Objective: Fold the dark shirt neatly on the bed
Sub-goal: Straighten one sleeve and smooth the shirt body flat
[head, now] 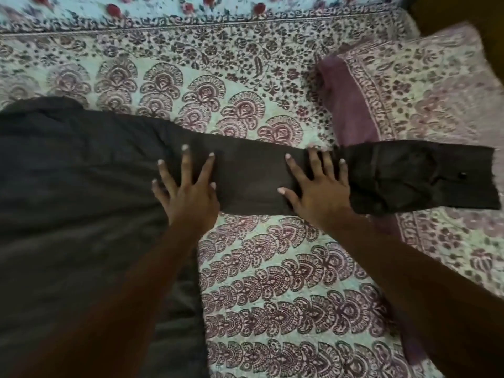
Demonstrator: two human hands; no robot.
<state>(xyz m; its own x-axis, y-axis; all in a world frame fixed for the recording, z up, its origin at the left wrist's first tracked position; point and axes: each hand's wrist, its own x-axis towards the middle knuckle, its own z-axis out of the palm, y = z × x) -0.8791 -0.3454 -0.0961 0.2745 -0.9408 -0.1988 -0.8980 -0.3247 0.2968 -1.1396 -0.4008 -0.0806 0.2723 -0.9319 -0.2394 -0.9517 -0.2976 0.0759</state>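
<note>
my left hand (188, 197) and right hand (319, 186), fingers spread flat, gripping nothing, smooth the dark shirt (81, 186) sleeve (251, 181); next, i'd fold it inward.

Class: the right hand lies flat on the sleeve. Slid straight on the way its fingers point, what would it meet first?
The right hand would probably meet bare bedsheet past the sleeve; the pillow lies slightly right.

Dark shirt (81, 186) body cut off at left, bottom edges; pillow (425, 85) motion-blurred, cropped right.
</note>
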